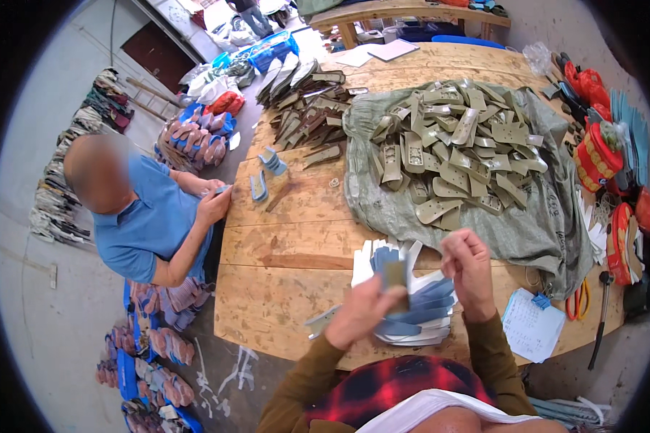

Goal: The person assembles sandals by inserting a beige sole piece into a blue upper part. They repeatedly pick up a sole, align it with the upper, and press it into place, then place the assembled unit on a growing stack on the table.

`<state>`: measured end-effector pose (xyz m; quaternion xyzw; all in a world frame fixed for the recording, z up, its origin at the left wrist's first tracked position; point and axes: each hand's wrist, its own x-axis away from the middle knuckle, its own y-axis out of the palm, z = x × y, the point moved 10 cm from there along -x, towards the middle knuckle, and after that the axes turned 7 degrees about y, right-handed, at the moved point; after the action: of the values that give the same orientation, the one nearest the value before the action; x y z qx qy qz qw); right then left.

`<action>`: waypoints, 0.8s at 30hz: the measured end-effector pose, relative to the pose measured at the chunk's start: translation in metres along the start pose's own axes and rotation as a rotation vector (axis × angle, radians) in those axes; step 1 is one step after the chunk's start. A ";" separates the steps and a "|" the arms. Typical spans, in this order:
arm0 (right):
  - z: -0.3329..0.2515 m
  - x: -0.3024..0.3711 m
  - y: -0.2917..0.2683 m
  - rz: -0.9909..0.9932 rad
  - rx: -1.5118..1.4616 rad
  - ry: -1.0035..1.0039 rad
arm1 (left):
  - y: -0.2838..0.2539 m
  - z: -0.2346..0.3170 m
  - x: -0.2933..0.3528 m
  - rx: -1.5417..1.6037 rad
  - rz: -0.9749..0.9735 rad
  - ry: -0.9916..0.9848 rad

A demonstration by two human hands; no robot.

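Note:
My left hand [361, 309] grips an olive shoe-sole piece [395, 281], blurred by motion, above the table's near side. A pale blue-grey strip seems to lie against it. Just right of it, my right hand [469, 270] is raised with fingertips pinched; what they hold, if anything, is too small to make out. Below and between both hands lies a fanned stack of blue and white strips [430, 307]. One greyish piece [323, 321] rests on the wood beside my left wrist. Beyond my hands, a large heap of olive shoe-sole pieces [462, 144] covers a green woven sack [365, 195].
Another person [152, 209] stands at the table's left edge, holding a small bluish piece. Blue curved pieces [267, 169] and a brown pile [303, 119] sit on the wooden table [282, 245]. At right are a written sheet [533, 325], scissors [578, 299] and a hammer [601, 317].

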<state>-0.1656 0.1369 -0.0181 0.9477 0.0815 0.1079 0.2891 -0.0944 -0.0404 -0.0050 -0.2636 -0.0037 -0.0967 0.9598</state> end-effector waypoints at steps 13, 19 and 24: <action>0.034 0.046 -0.007 -0.169 1.051 -0.262 | -0.140 -0.125 0.047 -0.445 0.607 -0.028; 0.056 0.056 0.046 -0.432 1.238 -0.372 | -0.074 -0.052 0.059 -0.426 0.573 0.094; 0.079 0.070 0.071 -0.504 1.306 -0.407 | -0.036 -0.099 0.068 0.002 0.441 -0.156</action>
<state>-0.0714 0.0521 -0.0313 0.8806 0.2895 -0.2111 -0.3100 -0.0391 -0.1334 -0.0685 -0.2638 -0.0204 0.1363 0.9547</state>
